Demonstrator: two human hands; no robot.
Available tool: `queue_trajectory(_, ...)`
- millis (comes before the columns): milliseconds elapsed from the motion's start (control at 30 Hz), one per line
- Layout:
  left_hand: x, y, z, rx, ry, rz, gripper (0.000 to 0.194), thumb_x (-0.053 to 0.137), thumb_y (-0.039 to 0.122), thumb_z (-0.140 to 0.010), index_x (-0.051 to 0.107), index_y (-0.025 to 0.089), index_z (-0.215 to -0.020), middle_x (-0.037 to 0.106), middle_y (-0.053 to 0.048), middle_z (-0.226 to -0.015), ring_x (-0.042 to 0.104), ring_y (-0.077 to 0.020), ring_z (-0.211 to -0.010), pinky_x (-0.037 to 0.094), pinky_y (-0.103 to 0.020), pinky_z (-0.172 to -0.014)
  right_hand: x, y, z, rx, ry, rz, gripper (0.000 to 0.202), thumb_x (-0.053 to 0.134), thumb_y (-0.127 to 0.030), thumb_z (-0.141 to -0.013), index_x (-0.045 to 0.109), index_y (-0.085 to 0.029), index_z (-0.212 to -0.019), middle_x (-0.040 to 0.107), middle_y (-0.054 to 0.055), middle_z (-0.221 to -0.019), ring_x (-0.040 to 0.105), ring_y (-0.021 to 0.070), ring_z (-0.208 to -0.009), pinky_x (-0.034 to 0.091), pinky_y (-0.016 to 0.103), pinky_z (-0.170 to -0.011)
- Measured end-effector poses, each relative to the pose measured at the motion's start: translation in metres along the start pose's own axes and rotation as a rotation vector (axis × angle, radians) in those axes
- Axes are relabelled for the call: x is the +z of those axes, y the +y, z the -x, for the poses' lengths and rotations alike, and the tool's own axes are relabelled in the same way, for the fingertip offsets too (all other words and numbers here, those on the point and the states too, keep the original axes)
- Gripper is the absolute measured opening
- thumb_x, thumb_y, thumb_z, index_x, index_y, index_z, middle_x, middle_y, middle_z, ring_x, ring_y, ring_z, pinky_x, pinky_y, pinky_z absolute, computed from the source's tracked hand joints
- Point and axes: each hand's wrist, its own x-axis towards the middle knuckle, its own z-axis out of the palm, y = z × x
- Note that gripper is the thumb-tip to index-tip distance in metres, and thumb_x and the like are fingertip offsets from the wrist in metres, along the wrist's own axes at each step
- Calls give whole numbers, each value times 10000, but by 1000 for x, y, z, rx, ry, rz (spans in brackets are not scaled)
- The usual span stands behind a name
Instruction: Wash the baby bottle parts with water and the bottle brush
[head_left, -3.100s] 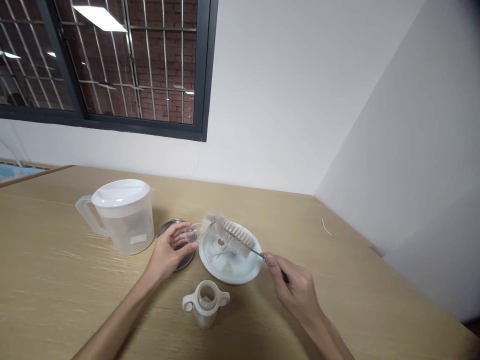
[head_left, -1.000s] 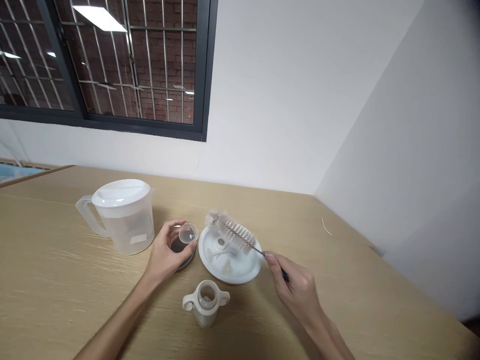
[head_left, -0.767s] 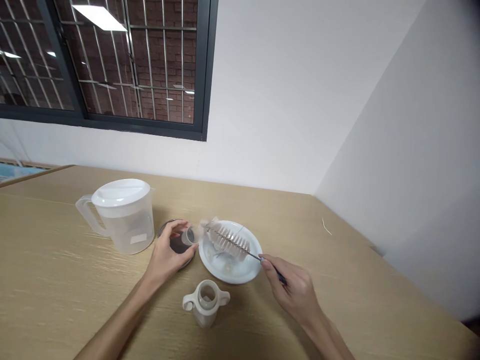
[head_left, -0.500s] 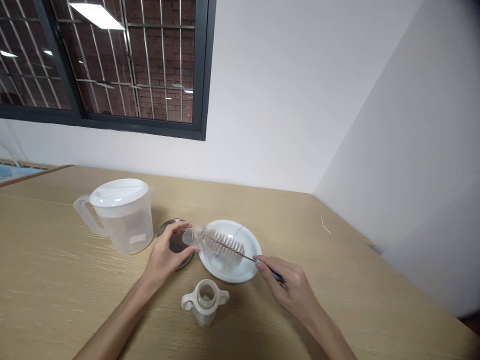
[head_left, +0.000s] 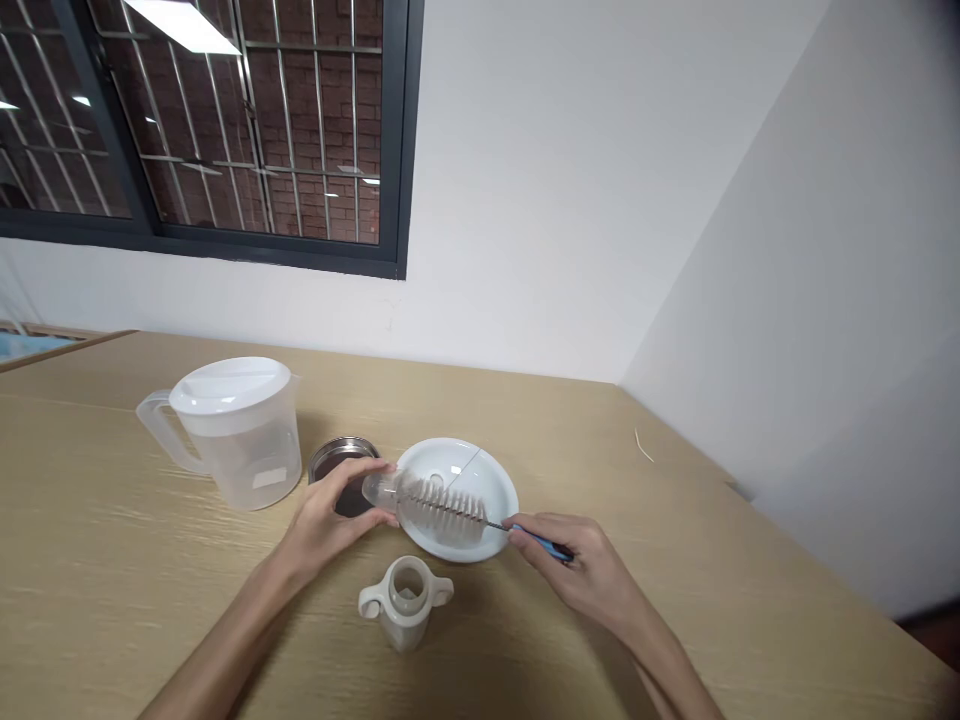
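My right hand point(head_left: 581, 560) grips the blue handle of a bottle brush point(head_left: 450, 503), whose pale bristles point left over a white oval bowl point(head_left: 499, 480). Between the thumb and fingers of my left hand point(head_left: 330, 520) is a clear, soft-looking nipple point(head_left: 381, 490), with the brush tip inside its open end. Behind my left hand lies a round metal dish point(head_left: 345, 450), partly covered by the fingers. A whitish bottle with two handles point(head_left: 405, 610) stands upright and uncapped in front of the bowl.
On the left of the wooden table point(head_left: 712, 560) stands a clear pitcher point(head_left: 247, 440) with a white lid. A thin pale strip point(head_left: 643, 446) lies at the right. Behind the table are a white wall and a barred window.
The brush and nipple have tilted closer to level over the bowl. My left hand's fingers have shifted slightly around the nipple. The whole view has moved a little.
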Motion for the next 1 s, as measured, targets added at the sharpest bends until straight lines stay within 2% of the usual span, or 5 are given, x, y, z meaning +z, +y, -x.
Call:
queue_trajectory(300, -3, 18, -3, 75, -42, -3, 512, 801, 302, -784, 583, 277, -1247, 723, -60, -1139, 682, -244, -1066, 551, -403, -946, 5, -8, -3, 29, 6, 14, 401, 471, -446, -999, 759, -199, -870, 682, 16, -661, 603, 156, -596, 475, 236, -525)
queue_trajectory(467, -2, 21, -3, 107, -63, 77, 539, 804, 239, -781, 574, 300, -1265, 719, -53, -1136, 671, -237, -1075, 550, -390, -940, 5, -7, -1, 120, -94, -11, 515, 384, -456, -1028, 674, -180, -705, 558, -25, -517, 505, 121, -477, 400, 223, -466)
queue_trajectory(600, -4, 20, -4, 81, -77, 83, 563, 820, 242, -765, 573, 303, -1266, 713, -55, -1156, 663, -241, -1089, 535, -395, -953, 5, -4, 0, 187, -137, -79, 425, 384, -444, -1031, 672, -186, -854, 565, -33, -514, 523, 129, -480, 415, 234, -491)
queue_trajectory(767, -7, 9, -4, -86, -52, 111, 553, 838, 296, -740, 580, 267, -1228, 716, -75, -1163, 668, -263, -1102, 532, -409, -965, 5, 0, -1, 151, 47, -16, 313, 736, -428, -823, 624, -214, -1022, 672, 24, -867, 619, 160, -694, 477, 242, -556)
queue_trajectory(1000, -3, 4, -3, -235, -39, 349, 581, 866, 284, -691, 585, 230, -1197, 709, -100, -1173, 664, -287, -1132, 562, -445, -974, 7, 9, -5, -118, 228, -11, 74, 681, -273, -901, 643, -222, -938, 685, 36, -878, 655, 179, -794, 525, 277, -690)
